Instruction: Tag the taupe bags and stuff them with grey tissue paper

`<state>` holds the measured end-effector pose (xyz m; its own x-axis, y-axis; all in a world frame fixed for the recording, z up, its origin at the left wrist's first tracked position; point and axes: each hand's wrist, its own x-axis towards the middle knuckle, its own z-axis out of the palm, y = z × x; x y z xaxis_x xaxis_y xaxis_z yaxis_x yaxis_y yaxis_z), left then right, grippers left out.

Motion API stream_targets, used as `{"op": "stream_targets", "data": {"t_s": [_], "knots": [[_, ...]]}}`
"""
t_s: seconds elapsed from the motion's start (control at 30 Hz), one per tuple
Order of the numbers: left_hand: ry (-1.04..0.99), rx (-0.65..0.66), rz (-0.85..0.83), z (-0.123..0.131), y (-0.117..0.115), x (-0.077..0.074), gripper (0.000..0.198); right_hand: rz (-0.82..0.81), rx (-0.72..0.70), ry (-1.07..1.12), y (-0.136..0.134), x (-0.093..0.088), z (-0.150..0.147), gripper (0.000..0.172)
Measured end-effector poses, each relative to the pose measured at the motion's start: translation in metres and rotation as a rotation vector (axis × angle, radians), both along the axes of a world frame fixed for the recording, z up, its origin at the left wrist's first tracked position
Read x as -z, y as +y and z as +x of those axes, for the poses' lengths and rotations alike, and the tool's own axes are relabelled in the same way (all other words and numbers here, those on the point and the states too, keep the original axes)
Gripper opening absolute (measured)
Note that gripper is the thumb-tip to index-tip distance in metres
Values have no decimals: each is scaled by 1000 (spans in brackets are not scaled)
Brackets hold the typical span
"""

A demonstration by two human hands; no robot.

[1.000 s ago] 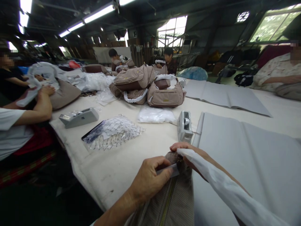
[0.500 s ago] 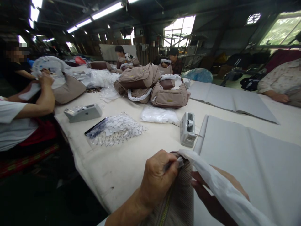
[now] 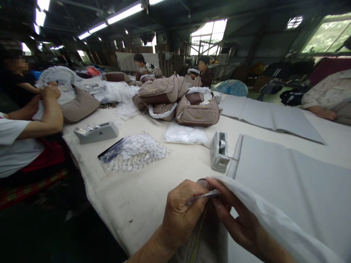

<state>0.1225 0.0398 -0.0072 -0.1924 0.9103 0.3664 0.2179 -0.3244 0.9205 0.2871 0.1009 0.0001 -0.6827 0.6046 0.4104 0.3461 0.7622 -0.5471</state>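
A taupe bag (image 3: 208,237) with a brass zip lies under my hands at the table's near edge. My left hand (image 3: 183,215) is closed, pinching a short strip of clear tape (image 3: 204,195) at the bag's top end. My right hand (image 3: 238,219) is closed on the bag's top, fingertips touching the same tape strip. A long white paper wrap (image 3: 268,223) runs from the bag's top over my right hand and wrist. A grey tape dispenser (image 3: 219,150) stands just beyond my hands.
Large grey paper sheets (image 3: 287,175) cover the table on the right. A clear packet of netting (image 3: 134,151), a white bag (image 3: 185,134) and a second dispenser (image 3: 95,132) lie mid-table. Finished taupe bags (image 3: 197,109) are piled behind. Other people work at the left, far end and right.
My right hand has come up from beneath the white wrap onto the bag's top, meeting my left hand at the tape strip. My left hand stays pinched at the bag's end.
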Motion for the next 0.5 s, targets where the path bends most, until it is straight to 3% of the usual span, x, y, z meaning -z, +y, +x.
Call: {"op": "stream_targets", "data": {"t_s": [0.13,0.3,0.4,0.5], "knots": [[155,-26,96,0,2,0,14,116,1,-1,3,-15,-6,27],[-53,-36,-68,1,0,7,15,153,6,2,11,-15,-8,22],[-104,-48,-71,4,-1,9,10,158,-5,-5,9,-11,-9,23],[-141,-86,-24,8,-2,13,12,207,80,-33,5,-7,-10,24]]}}
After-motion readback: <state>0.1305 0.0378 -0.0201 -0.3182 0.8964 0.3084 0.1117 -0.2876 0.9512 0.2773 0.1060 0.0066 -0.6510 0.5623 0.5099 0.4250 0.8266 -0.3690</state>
